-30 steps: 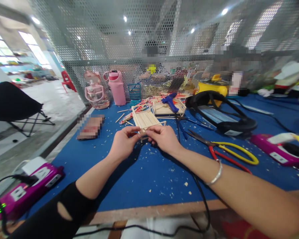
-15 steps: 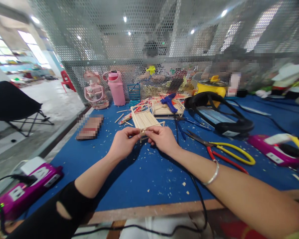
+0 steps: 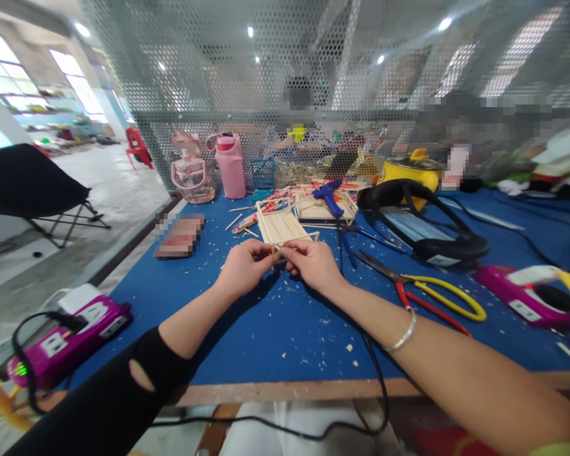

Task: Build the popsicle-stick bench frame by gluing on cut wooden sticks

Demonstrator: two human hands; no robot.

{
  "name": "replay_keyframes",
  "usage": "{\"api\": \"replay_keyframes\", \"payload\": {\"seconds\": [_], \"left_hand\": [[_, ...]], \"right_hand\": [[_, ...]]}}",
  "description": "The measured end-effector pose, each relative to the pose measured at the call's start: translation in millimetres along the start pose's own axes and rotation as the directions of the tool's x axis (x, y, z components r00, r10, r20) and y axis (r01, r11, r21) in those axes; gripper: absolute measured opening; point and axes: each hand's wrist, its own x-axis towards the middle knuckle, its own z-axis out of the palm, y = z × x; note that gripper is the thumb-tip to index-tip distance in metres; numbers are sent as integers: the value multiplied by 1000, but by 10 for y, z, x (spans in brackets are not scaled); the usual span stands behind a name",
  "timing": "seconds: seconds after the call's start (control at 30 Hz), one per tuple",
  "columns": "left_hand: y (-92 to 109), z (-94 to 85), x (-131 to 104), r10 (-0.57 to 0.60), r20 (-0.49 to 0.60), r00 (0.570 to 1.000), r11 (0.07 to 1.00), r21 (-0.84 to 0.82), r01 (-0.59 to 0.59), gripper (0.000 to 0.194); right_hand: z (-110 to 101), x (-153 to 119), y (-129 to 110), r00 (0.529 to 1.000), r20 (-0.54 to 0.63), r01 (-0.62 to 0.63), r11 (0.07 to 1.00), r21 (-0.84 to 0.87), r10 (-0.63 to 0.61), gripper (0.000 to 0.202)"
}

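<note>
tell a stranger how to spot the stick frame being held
At the blue table, find both hands. Their fingertips meet at the near edge of a slatted stick frame. Unlike the similar frame behind it, it has no blue glue gun across it.

Mesh (image 3: 209,76) runs along the back of your blue table (image 3: 266,335). In front of it, left to right: clear pink bottle (image 3: 193,183), pink flask (image 3: 231,170), blue rack (image 3: 263,176), all upright. Nearer you, left side, a pinkish slab (image 3: 179,237) lies flat (pixelated, can't say what). Purple power strip (image 3: 83,335) at your near left, plugged in, green light on; second purple strip (image 3: 513,288) at your right. Yellow pot (image 3: 415,172) sits behind some black headgear (image 3: 472,246). Off your table, left: black chair (image 3: 28,180), red chair (image 3: 137,147) farther back.
</note>
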Motion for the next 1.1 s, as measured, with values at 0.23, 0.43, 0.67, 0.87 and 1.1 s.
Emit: {"api": "replay_keyframes", "payload": {"seconds": [0.23,0.43,0.67,0.87,1.1], "left_hand": [[-53,-15,22,77,35,996,996,40,-78,18],[-56,-13,17,76,26,997,997,17,-76,15],[-41,-7,17,70,8,997,997,34,-70,13],[-35,-23,17,40,-22,999,999,11,-39,11],[-82,-1,11,58,-19,998,998,14,-58,14]], "right_hand": [[3,-5,-12,1000,-9,-9,1000,-2,9,20],[-1,-7,-2,1000,-1,10,1000,-14,-10,22],[12,-16,-7,999,6,33,998,-51,-33,24],[-148,-70,-112,988,136,-53,990,-131,71,16],[-375,-178,-244,903,380,167,652,-740,200,13]]}}
